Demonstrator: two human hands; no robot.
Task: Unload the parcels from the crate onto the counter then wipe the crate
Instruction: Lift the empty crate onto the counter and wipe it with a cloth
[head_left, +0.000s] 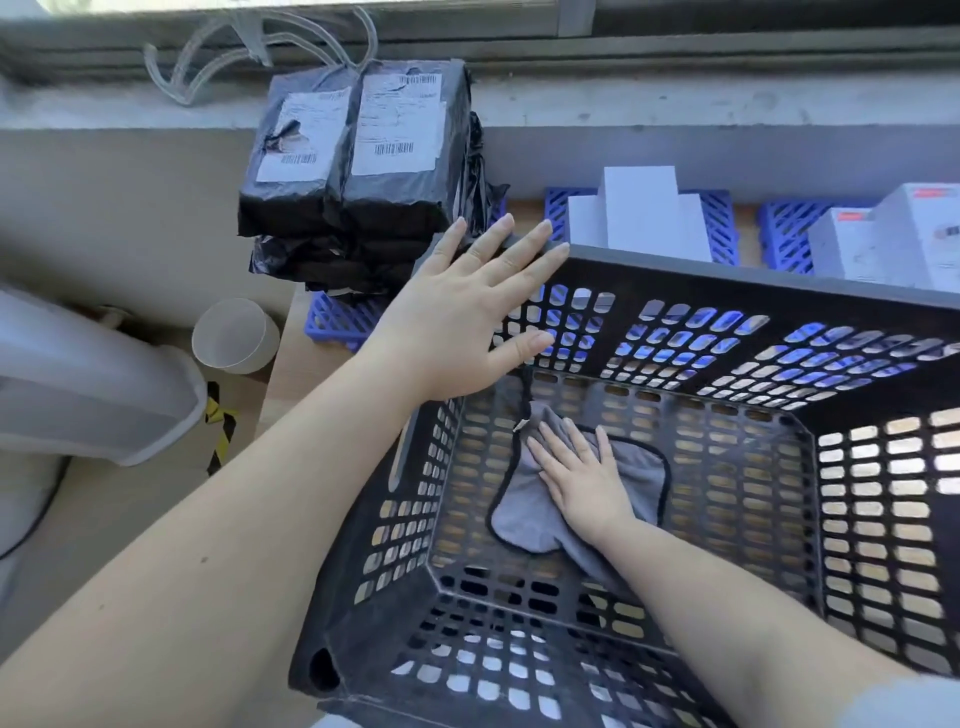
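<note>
Left hand (470, 312) lay flat, grip open, on the far-left corner of the crate (727, 270), prob. to steady it. Right hand (582, 478), also open-palmed, pressed a grey cloth (524, 525) onto the crate floor, w/ nothing else inside. Parcels (358, 156) sat stacked on the surface just beyond; blue trays (722, 228) w/ white boxes (644, 213) crowded the far rim.

Clear hangers (249, 52) on sill; clear cup (235, 335); white boxes (644, 218) in blue trays (722, 228)
</note>
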